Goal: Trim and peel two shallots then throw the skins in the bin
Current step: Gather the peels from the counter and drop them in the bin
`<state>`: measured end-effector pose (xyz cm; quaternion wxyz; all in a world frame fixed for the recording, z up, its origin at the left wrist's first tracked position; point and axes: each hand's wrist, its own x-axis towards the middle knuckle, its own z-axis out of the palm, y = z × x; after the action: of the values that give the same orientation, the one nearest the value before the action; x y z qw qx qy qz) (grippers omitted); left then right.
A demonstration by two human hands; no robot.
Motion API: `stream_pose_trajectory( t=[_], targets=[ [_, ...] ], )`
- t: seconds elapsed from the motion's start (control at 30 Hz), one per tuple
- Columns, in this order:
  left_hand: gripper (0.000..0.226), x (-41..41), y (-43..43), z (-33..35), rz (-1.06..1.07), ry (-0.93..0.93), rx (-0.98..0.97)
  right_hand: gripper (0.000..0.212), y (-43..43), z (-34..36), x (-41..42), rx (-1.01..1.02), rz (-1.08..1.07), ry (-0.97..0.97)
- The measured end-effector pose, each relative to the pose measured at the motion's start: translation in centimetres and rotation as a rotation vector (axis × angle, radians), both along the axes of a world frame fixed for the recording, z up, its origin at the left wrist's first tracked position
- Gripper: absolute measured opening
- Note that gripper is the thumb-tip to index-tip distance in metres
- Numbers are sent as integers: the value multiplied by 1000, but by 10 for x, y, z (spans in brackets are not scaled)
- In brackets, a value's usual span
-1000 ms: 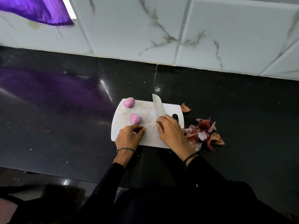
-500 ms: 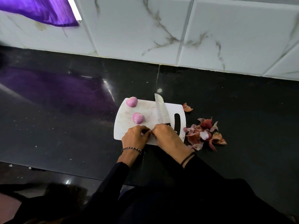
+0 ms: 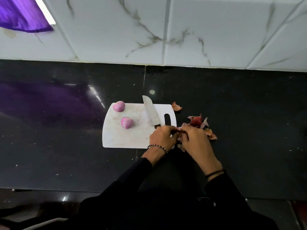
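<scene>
Two peeled pink shallots lie on the white cutting board (image 3: 119, 138): one (image 3: 119, 106) at its far left corner, the other (image 3: 127, 122) nearer the middle. A knife (image 3: 150, 112) rests on the board, blade pointing away from me. Red-brown skins (image 3: 198, 121) are heaped on the black counter just right of the board. My left hand (image 3: 162, 136) and my right hand (image 3: 195, 141) meet at the board's near right corner, fingers curled over the near part of the heap. Skin pieces show between the fingers.
One loose skin scrap (image 3: 176, 106) lies by the board's far right corner. A white marbled tile wall (image 3: 182, 30) backs the black counter (image 3: 249, 113). Purple cloth (image 3: 20, 15) hangs at the top left. The counter's front edge runs close to my body.
Both hands have moved right, from the board's near edge to the heap of skins, and closed over it. The knife and both shallots stay where they were.
</scene>
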<state>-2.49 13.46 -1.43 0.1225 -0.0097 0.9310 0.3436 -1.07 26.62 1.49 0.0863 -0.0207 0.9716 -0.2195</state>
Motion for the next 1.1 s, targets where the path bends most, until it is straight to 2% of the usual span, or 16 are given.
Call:
stream_pose_trajectory(
  t=[0.13,0.3,0.43,0.63,0.8,1.1],
  targets=[
    [25,-6,9,2,32,15,-154,26,9,2,-1,78,-50,78],
    [52,-1,-3,9,91,16,-397,21,8,-3,-5,60,-57,55],
    [57,1,-20,13,46,-68,-547,21,3,-8,-7,50,-61,75],
    [54,5,-19,13,62,-177,-493,17,0,-13,-13,42,-46,71],
    [42,5,-28,16,82,-166,-506,13,-5,-19,-14,-27,40,110],
    [45,10,-54,15,158,-145,-548,14,-24,-30,-17,-59,194,120]
  ],
)
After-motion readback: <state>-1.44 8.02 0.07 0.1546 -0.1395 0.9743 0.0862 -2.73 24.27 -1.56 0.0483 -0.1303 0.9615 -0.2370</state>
